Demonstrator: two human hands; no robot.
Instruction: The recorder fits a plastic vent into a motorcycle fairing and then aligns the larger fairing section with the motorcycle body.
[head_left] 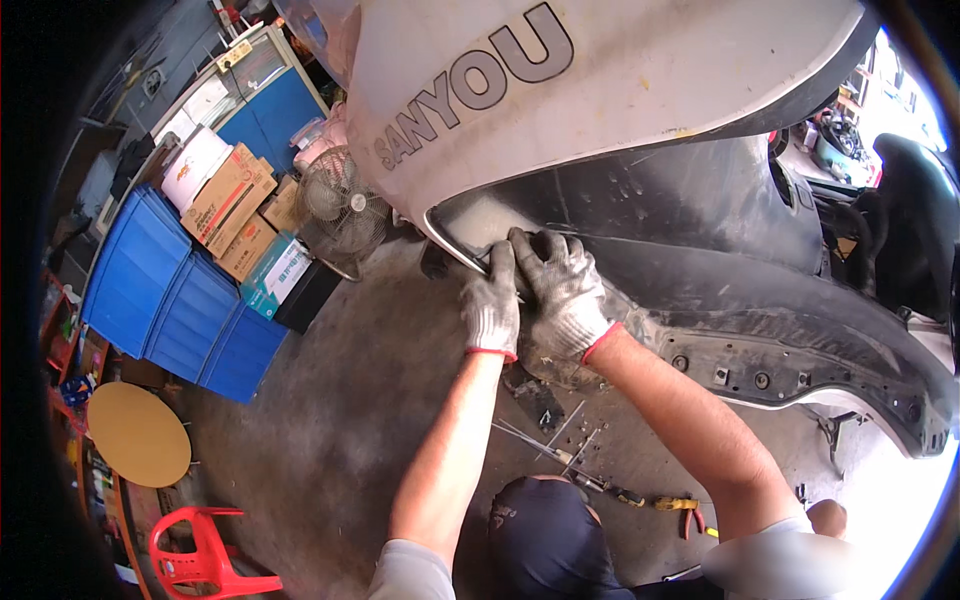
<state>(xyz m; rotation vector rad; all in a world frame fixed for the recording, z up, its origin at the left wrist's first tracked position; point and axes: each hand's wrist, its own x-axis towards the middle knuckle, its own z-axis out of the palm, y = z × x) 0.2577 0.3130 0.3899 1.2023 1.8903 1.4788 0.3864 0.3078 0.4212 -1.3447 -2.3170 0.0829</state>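
At a dark panel [680, 205], two gloved hands [569, 295], close together

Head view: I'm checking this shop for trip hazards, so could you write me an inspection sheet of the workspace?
Surface: patchy grey concrete floor.
Job's things: broad off-white body panel with dark-outlined lettering, above a curved dark panel bearing a pale patch.
Clutter: thin silver metal rods and a yellow-handled tool lie loose on the floor.
Hands: left hand and right hand, in soiled white knit gloves with red edging, close together at the dark panel's left end; grip unclear.
Cables: none clearly distinguishable.
Surroundings: blue plastic bins, brown cardboard boxes, round grey fan, red plastic chair.
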